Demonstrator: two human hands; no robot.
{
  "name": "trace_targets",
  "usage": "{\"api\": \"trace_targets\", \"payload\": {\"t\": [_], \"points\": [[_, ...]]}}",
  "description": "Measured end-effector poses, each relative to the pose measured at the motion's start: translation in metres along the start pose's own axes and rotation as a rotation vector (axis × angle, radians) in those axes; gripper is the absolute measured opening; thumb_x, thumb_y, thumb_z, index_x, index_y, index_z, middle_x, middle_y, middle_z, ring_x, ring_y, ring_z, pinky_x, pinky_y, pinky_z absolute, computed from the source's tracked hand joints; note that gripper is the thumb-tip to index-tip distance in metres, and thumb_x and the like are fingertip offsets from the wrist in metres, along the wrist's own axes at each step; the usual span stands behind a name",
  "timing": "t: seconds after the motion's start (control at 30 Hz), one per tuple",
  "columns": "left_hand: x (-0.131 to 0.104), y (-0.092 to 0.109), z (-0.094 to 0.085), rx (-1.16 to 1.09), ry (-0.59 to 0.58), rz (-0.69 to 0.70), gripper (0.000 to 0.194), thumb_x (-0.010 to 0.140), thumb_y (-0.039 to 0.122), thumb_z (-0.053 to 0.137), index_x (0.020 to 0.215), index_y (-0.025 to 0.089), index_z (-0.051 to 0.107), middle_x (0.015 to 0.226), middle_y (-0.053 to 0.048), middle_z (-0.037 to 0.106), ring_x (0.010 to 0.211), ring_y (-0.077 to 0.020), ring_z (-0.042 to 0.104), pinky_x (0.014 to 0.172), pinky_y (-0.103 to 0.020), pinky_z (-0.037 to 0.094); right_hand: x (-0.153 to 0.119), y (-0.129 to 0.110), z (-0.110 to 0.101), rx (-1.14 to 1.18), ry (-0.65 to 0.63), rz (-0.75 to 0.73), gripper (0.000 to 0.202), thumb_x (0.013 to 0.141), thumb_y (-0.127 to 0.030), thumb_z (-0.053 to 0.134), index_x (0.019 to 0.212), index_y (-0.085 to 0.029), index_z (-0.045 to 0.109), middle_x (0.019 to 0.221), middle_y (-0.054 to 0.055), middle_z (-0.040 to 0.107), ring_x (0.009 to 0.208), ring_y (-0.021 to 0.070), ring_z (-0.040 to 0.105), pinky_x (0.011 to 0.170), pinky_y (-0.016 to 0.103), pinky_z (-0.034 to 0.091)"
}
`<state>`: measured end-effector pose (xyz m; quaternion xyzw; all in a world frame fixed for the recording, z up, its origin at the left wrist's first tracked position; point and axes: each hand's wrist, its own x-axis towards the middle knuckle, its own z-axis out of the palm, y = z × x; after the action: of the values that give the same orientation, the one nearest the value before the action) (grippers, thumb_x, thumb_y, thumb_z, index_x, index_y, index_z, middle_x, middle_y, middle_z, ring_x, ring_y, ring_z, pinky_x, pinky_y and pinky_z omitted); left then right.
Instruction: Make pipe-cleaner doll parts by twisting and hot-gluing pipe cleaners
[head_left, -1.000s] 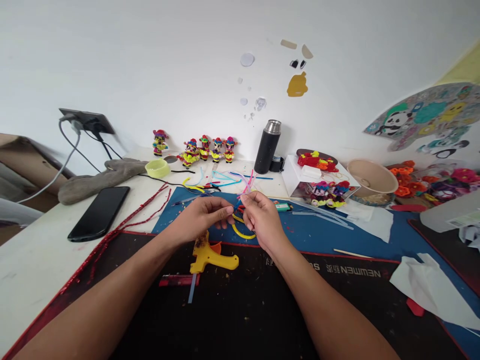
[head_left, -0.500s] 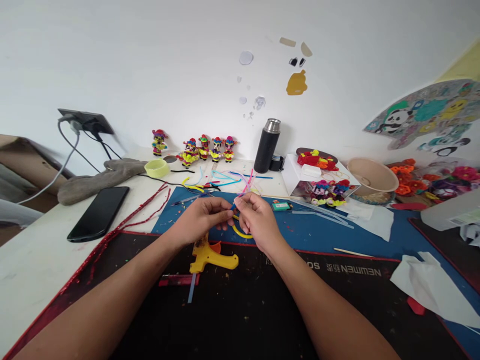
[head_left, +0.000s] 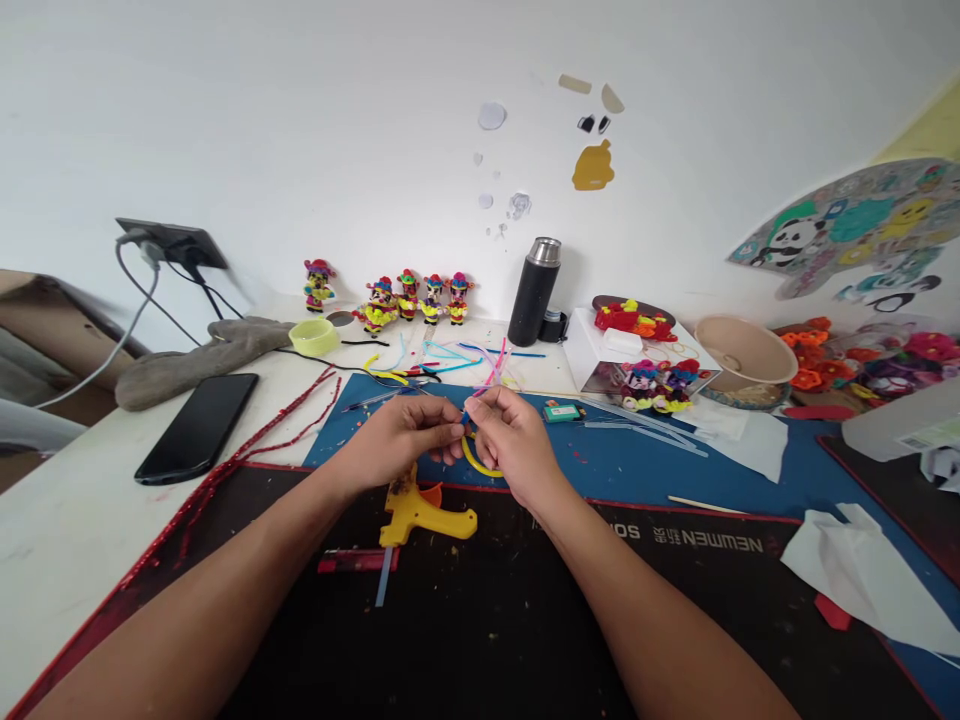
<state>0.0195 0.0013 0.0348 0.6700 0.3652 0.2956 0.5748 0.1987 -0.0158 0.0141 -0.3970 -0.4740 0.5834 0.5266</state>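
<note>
My left hand [head_left: 412,432] and my right hand [head_left: 506,432] meet over the blue mat, fingertips nearly touching. Both pinch a small blue pipe cleaner piece [head_left: 466,414], mostly covered by the fingers. A yellow pipe cleaner [head_left: 480,464] curves in an arc just below the fingertips; whether it is joined to the blue piece I cannot tell. Under my left wrist lies a yellow hot glue gun [head_left: 427,518] with an orange trigger and a glue stick [head_left: 384,578] poking out of its rear.
Pipe cleaner dolls [head_left: 379,305] and a black thermos [head_left: 535,292] stand along the wall. A phone [head_left: 196,428] and red stems [head_left: 259,440] lie left. Loose pipe cleaners [head_left: 450,360], a white box [head_left: 592,350], a bowl [head_left: 750,350] and tissue [head_left: 870,570] are also around.
The fingertips have shifted very slightly, and the yellow pipe cleaner's arc sits a little further left. Both hands keep their pinch; everything else stays put.
</note>
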Motion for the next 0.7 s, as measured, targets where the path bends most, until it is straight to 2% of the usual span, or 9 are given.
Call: {"api": "trace_targets", "payload": {"t": [0.17, 0.4, 0.7], "points": [[0.0006, 0.0022, -0.0007, -0.098, 0.023, -0.056, 0.031, 0.085, 0.045, 0.077, 0.079, 0.015, 0.073, 0.073, -0.005, 0.075, 0.064, -0.0154, 0.065, 0.064, -0.028, 0.051, -0.0006, -0.0006, 0.0011, 0.037, 0.017, -0.001, 0.037, 0.085, -0.052, 0.078, 0.08, -0.023, 0.057, 0.042, -0.012, 0.045, 0.033, 0.0071, 0.038, 0.036, 0.019, 0.025], [0.0023, 0.0026, -0.0016, -0.304, 0.105, -0.102, 0.031, 0.075, 0.043, 0.086, 0.076, 0.014, 0.073, 0.068, -0.005, 0.074, 0.058, -0.0148, 0.066, 0.056, -0.025, 0.049, -0.0016, 0.0006, 0.0004, 0.059, -0.044, 0.055, 0.038, 0.084, -0.057, 0.078, 0.092, -0.023, 0.061, 0.048, -0.01, 0.054, 0.035, 0.0089, 0.043, 0.036, 0.02, 0.029], [0.003, -0.0036, -0.0002, -0.351, 0.007, -0.176, 0.033, 0.077, 0.044, 0.085, 0.075, 0.013, 0.073, 0.067, -0.005, 0.073, 0.055, -0.0131, 0.064, 0.057, -0.025, 0.051, -0.0019, 0.0033, 0.0028, 0.01, -0.04, 0.053, 0.035, 0.084, -0.054, 0.078, 0.088, -0.022, 0.062, 0.045, -0.011, 0.051, 0.034, 0.0077, 0.038, 0.037, 0.02, 0.028]]}}
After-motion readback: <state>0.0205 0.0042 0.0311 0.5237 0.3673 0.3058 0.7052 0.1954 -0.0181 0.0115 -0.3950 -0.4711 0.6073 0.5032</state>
